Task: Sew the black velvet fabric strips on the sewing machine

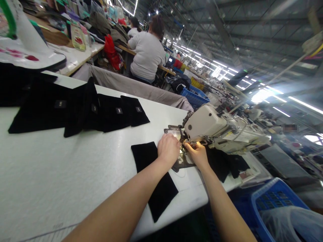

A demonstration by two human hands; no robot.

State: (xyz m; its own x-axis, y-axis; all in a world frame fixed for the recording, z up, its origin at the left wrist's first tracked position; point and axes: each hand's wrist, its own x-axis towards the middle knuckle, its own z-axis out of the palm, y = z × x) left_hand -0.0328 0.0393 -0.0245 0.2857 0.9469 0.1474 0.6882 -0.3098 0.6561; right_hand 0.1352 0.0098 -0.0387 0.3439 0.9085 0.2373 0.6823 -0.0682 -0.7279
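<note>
Pale desk [63,168] in a crowded workshop, bearing a cream sewing machine [205,122]. Matte black fabric panel [163,197], flat and straight-edged, lies on the desk left of the machine, its middle hidden beneath the left arm [126,196]. Left hand [169,149], fingers curled, and right hand [199,155], thumb and finger drawn close, almost meet at the machine's needle end; whether either grips anything cannot be told. Similar labelled pieces [80,117] overlap farther left.
</note>
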